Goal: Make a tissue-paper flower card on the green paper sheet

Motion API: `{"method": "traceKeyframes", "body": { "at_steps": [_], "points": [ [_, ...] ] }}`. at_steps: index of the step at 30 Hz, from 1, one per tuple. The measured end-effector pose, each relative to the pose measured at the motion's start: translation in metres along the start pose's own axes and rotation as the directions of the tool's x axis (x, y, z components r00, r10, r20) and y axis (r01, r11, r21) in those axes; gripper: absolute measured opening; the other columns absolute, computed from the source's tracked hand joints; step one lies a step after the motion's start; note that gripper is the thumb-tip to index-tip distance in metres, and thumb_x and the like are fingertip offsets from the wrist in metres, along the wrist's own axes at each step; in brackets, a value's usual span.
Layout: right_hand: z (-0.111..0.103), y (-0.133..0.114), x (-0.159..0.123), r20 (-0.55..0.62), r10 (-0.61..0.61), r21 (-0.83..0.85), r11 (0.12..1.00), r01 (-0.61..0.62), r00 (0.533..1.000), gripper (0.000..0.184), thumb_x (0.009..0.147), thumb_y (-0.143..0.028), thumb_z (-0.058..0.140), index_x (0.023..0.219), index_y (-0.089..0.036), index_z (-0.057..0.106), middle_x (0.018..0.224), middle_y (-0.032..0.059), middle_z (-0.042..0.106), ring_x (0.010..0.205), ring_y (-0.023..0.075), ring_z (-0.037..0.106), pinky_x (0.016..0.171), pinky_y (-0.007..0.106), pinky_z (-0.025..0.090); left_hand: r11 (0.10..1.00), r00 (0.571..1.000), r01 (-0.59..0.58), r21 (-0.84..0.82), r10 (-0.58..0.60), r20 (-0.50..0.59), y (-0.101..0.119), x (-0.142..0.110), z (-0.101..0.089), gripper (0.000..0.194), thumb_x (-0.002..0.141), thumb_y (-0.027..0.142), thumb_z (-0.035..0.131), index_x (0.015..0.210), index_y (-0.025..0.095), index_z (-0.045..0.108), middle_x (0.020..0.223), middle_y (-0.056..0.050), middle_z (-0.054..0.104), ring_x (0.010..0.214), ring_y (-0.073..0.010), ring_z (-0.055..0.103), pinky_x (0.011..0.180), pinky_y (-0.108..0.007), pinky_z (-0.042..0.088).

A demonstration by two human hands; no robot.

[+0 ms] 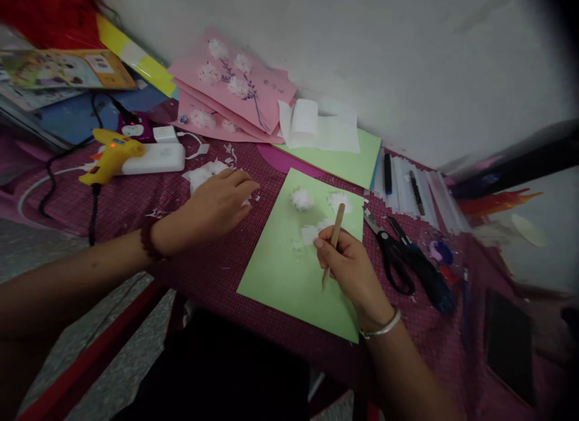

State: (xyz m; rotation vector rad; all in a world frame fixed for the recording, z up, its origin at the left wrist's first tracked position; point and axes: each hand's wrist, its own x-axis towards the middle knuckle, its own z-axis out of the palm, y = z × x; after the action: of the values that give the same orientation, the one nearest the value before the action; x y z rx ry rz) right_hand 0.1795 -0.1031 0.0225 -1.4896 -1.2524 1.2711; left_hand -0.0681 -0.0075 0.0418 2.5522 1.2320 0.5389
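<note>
Two white tufts (301,199) set, a third patch (309,234) seemingly just begun!
Head view: a wooden stick (335,237) is gripped by the right hand (347,263) over the green sheet (280,264); paper scraps (199,175) are part-covered by the left hand (215,201), its grip unclear.

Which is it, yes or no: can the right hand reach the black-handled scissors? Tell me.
Probably yes: the scissors lie beside the right hand, nothing between, though it may first have to release the wooden stick.
</note>
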Motion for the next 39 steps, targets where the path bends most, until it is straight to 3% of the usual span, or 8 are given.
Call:
{"method": "traceKeyframes", "body": {
  "at_steps": [2, 5, 10, 13, 17, 23, 32, 39],
  "points": [
    [0.001, -0.001, -0.001, 0.010, -0.016, -0.030, 0.999, 0.016, 1.000, 0.019, 0.081, -0.036, 0.062, 0.075, -0.021, 0.053, 0.053, -0.0067, 0.045, 0.046, 0.0089, 0.039, 0.043, 0.023, 0.030, 0.984, 0.994, -0.005, -0.177, 0.025, 0.111, 0.015, 0.006, 0.000, 0.034, 0.083, 0.031, 0.060, 0.111, 0.012, 0.064, 0.106, -0.011, 0.065, 0.097, -0.0218, 0.058, 0.087, -0.033, 0.045],
    [0.002, -0.002, -0.003, 0.045, -0.040, -0.074, 0.996, 0.043, 0.998, 0.019, 0.082, -0.036, 0.061, 0.074, -0.021, 0.053, 0.053, -0.0061, 0.046, 0.047, 0.0090, 0.039, 0.043, 0.023, 0.031, 0.871, 0.953, 0.110, -0.479, 0.045, 0.300, 0.044, 0.020, 0.009, 0.040, 0.080, 0.037, 0.064, 0.111, 0.011, 0.064, 0.097, -0.006, 0.067, 0.079, -0.0152, 0.059, 0.070, -0.024, 0.045],
    [0.001, -0.001, -0.003, 0.074, -0.056, -0.114, 0.991, 0.064, 0.996, 0.018, 0.082, -0.037, 0.062, 0.078, -0.020, 0.055, 0.055, -0.0055, 0.048, 0.046, 0.0090, 0.042, 0.043, 0.022, 0.034, 0.722, 0.867, 0.214, -0.658, 0.170, 0.468, 0.057, 0.038, 0.021, 0.011, 0.076, 0.024, 0.060, 0.077, 0.014, 0.065, 0.064, 0.003, 0.056, 0.058, -0.0095, 0.047, 0.052, -0.022, 0.034],
    [-0.003, 0.000, -0.003, -0.033, -0.096, -0.054, 0.994, 0.095, 0.995, 0.019, 0.086, -0.039, 0.060, 0.086, -0.021, 0.055, 0.060, -0.0051, 0.053, 0.045, 0.0085, 0.045, 0.042, 0.022, 0.037, 0.727, 0.912, 0.235, -0.646, 0.065, 0.405, 0.045, 0.039, 0.024, 0.006, 0.073, 0.016, 0.057, 0.067, 0.015, 0.060, 0.058, 0.004, 0.052, 0.054, -0.0083, 0.043, 0.051, -0.022, 0.031],
    [-0.004, 0.002, -0.005, -0.147, -0.235, 0.028, 0.970, 0.242, 0.961, 0.016, 0.092, -0.037, 0.056, 0.092, -0.021, 0.056, 0.081, 0.0011, 0.063, 0.060, 0.0121, 0.060, 0.055, 0.028, 0.051, 0.885, 0.977, 0.153, -0.440, -0.069, 0.201, 0.032, 0.037, 0.033, 0.008, 0.072, 0.010, 0.055, 0.066, 0.014, 0.061, 0.059, 0.002, 0.055, 0.056, -0.0084, 0.045, 0.054, -0.022, 0.030],
    [0.004, 0.004, -0.009, -0.025, -0.354, -0.124, 0.929, 0.349, 0.935, 0.012, 0.096, -0.028, 0.052, 0.096, -0.021, 0.061, 0.092, 0.0025, 0.061, 0.074, 0.0143, 0.066, 0.069, 0.032, 0.056, 0.989, 0.993, -0.006, -0.145, 0.023, 0.116, 0.032, 0.031, 0.045, 0.014, 0.078, 0.008, 0.052, 0.068, 0.013, 0.060, 0.068, -0.002, 0.059, 0.064, -0.0124, 0.050, 0.060, -0.026, 0.031],
    [-0.002, 0.009, -0.003, 0.081, -0.463, -0.550, 0.718, 0.427, 0.883, 0.011, 0.096, -0.026, 0.050, 0.094, -0.021, 0.060, 0.091, 0.0036, 0.064, 0.074, 0.0162, 0.065, 0.070, 0.033, 0.052, 0.996, 0.986, -0.068, -0.051, 0.075, 0.146, 0.030, 0.025, 0.052, 0.018, 0.084, 0.013, 0.051, 0.068, 0.013, 0.059, 0.073, -0.004, 0.056, 0.068, -0.0147, 0.051, 0.059, -0.027, 0.029],
    [-0.003, 0.010, -0.001, 0.097, -0.489, -0.582, 0.679, 0.448, 0.867, 0.011, 0.096, -0.025, 0.049, 0.092, -0.023, 0.058, 0.092, 0.0056, 0.066, 0.079, 0.0193, 0.066, 0.069, 0.034, 0.052, 0.930, 0.957, 0.111, -0.351, -0.004, 0.291, 0.024, 0.026, 0.051, 0.014, 0.073, 0.009, 0.055, 0.069, 0.014, 0.068, 0.064, 0.000, 0.062, 0.060, -0.0107, 0.051, 0.058, -0.024, 0.032]
  ]
}}
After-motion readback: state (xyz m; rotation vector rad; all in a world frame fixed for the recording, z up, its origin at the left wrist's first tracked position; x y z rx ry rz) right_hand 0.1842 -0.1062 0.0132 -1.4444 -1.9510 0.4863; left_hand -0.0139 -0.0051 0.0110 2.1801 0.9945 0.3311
